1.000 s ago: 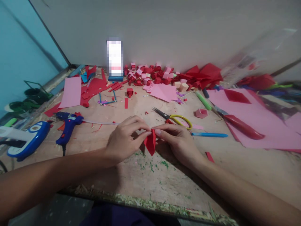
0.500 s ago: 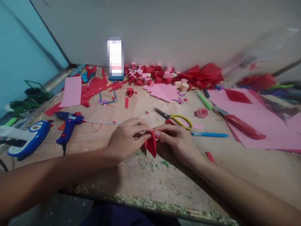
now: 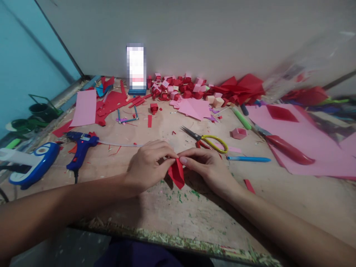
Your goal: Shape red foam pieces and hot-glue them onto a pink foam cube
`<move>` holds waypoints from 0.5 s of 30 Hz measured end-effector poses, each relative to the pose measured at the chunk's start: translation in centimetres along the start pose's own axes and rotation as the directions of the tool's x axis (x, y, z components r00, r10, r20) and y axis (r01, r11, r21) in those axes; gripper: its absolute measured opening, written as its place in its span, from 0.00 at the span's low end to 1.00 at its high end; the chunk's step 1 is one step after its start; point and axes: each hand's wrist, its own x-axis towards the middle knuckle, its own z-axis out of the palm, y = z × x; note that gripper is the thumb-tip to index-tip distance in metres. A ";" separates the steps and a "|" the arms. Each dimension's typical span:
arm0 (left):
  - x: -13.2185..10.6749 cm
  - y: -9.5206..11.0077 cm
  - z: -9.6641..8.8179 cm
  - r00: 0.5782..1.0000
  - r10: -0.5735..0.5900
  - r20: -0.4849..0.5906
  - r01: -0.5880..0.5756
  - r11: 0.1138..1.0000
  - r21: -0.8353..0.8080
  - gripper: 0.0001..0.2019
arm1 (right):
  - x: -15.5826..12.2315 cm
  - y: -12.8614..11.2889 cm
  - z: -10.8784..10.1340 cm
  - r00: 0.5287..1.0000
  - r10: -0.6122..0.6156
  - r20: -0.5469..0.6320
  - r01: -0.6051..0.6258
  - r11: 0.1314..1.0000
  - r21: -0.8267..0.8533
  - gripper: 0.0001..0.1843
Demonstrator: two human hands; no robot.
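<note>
A folded piece of red paper [image 3: 177,175] hangs point down between my two hands, over the near middle of the table. My left hand [image 3: 151,163] pinches its upper edge between thumb and fingertips. From the other side, the thumb and forefinger of my right hand [image 3: 210,167] close on the same top edge, so both hands grip it. My fingers hide the upper part of the paper. Just beyond my right hand lie scissors [image 3: 214,142] with yellow handles and a blue pen [image 3: 249,159].
A blue glue gun [image 3: 83,146] lies on the left, near a blue and white tool [image 3: 39,165]. Small red and pink paper boxes [image 3: 178,87] are heaped along the back beside a lit phone [image 3: 136,68]. On the right, a red-handled knife [image 3: 289,148] rests on pink sheets [image 3: 314,163].
The red paper has turned slightly and swung a little left, showing a wider face. My fingertips have shifted slightly left with it. Everything else on the table looks the same.
</note>
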 end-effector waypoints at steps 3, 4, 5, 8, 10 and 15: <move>0.0 0.1 -0.1 1.000 0.010 -0.002 -0.010 1.000 -0.015 0.08 | 0.0 -0.1 0.0 1.000 0.000 -0.001 0.000 1.000 0.007 0.07; 0.0 0.1 -0.1 1.000 0.011 -0.004 -0.011 1.000 -0.019 0.08 | 0.0 -0.1 0.0 1.000 0.000 0.003 0.000 1.000 0.009 0.07; 0.0 0.1 -0.1 1.000 0.014 -0.005 -0.014 1.000 -0.021 0.08 | -0.1 -0.2 0.1 1.000 0.000 0.008 0.000 1.000 0.014 0.08; 0.0 0.1 -0.1 0.999 0.040 -0.006 -0.040 0.999 -0.012 0.07 | -0.1 -0.3 0.2 0.999 0.026 0.025 -0.028 0.998 0.056 0.09; 0.1 0.1 0.0 0.998 0.063 -0.002 -0.063 0.998 0.002 0.07 | 0.0 -0.2 0.3 0.999 0.048 0.015 -0.049 0.993 0.104 0.09; 0.2 0.2 0.0 0.999 0.045 0.017 -0.045 0.999 0.015 0.06 | 0.0 -0.1 0.4 0.998 0.053 -0.021 -0.050 0.990 0.131 0.09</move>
